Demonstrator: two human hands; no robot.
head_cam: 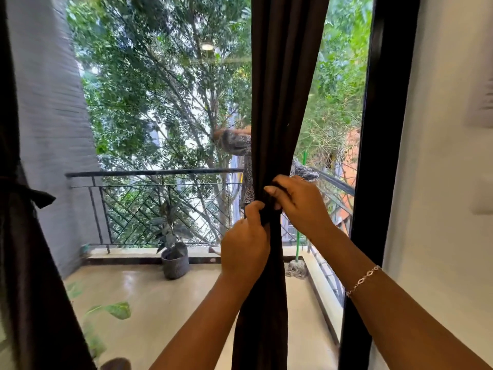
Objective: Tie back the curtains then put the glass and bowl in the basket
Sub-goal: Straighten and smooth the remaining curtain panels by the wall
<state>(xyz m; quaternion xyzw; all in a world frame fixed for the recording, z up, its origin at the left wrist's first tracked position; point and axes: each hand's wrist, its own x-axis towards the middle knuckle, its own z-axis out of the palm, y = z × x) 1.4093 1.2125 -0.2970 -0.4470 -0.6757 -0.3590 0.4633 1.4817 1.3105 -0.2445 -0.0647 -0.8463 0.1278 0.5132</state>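
A dark brown curtain [280,102] hangs gathered in front of the window, pinched narrow at waist height. My left hand [244,244] grips a dark tie-back strip [266,209] at the curtain's front. My right hand [298,204] curls round the gathered fabric from the right and pinches the same strip. A second dark curtain [24,236] at the far left is bound by a tie with a knot [40,196]. The glass, the bowl and the basket are out of view.
A black window frame [378,156] stands right of the curtain, beside a white wall [440,182]. Behind the glass lie a balcony with a metal railing [160,173], a potted plant [174,263] and trees.
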